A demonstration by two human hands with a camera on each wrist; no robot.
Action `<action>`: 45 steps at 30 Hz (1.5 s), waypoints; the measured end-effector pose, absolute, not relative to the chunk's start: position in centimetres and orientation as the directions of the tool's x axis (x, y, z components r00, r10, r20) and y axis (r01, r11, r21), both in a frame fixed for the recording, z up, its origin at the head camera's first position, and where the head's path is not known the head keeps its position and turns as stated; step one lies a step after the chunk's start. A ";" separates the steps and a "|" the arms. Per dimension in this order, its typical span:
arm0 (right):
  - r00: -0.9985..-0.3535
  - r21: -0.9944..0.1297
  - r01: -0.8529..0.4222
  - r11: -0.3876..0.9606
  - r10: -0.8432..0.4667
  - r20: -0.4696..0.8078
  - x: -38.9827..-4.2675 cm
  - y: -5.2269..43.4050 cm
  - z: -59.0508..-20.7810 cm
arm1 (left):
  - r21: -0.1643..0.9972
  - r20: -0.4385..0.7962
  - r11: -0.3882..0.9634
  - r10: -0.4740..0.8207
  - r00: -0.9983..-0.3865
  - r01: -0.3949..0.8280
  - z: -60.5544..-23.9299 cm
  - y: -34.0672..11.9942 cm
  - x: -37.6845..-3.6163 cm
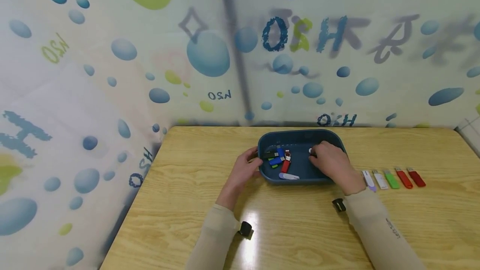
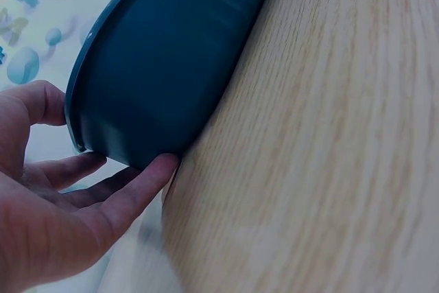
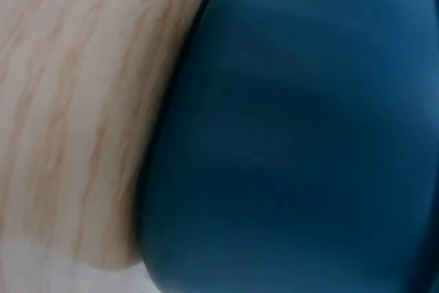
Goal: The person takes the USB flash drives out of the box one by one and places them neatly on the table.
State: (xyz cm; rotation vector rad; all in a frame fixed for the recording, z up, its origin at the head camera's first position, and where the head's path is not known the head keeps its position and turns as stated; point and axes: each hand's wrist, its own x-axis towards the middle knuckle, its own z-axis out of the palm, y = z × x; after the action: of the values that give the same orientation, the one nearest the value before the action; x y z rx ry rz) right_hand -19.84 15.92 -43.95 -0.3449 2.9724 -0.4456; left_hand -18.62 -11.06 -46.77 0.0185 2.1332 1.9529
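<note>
A dark blue tray [image 1: 300,132] sits on the wooden table [image 1: 180,203] and holds several USB sticks [image 1: 279,159] in black, blue, green, red and white. My left hand [image 1: 256,159] grips the tray's left rim. In the left wrist view its thumb [image 2: 38,101] lies over the rim and its fingers [image 2: 137,186] press the tray wall [image 2: 171,66]. My right hand [image 1: 313,156] is inside the tray at its right end, fingers curled on a small white stick [image 1: 310,151] that is mostly hidden. The right wrist view shows only the tray wall [image 3: 309,135] and the table.
Several USB sticks lie in a row on the table right of the tray: a lavender one [image 1: 368,179], a white one [image 1: 380,179], a green one [image 1: 391,178] and two red ones [image 1: 410,177]. A patterned curtain [image 1: 210,53] stands behind and to the left.
</note>
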 end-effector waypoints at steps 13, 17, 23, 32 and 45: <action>-0.931 -0.342 -0.299 0.891 -0.350 -0.098 -19.8 15.7 -44.4 | 0.981 -0.177 0.109 0.179 -0.968 -0.160 -46.8 -11.1 -18.7; -0.936 -0.348 -0.282 0.894 -0.337 -0.107 -19.7 15.6 -43.8 | 0.981 -0.177 0.107 0.180 -0.968 -0.159 -46.5 -11.1 -18.7; -0.976 -0.330 -0.147 0.933 -0.191 -0.106 -19.0 15.7 -43.1 | 0.981 -0.173 0.118 0.175 -0.969 -0.154 -46.5 -11.2 -18.7; -0.987 -0.307 -0.064 0.950 -0.105 -0.120 -18.8 15.8 -43.4 | 0.982 -0.173 0.103 0.192 -0.966 -0.156 -46.4 -11.2 -18.6; -0.960 -0.341 -0.141 0.930 -0.212 -0.182 -19.5 15.4 -44.2 | 0.982 -0.173 0.111 0.188 -0.967 -0.154 -46.6 -11.2 -18.7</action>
State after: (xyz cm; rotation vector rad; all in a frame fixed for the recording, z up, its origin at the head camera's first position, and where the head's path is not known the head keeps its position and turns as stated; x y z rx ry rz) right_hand -19.45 15.36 -44.23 -0.2663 2.8717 -0.4835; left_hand -18.72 -11.23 -46.55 0.0332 2.1351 1.9390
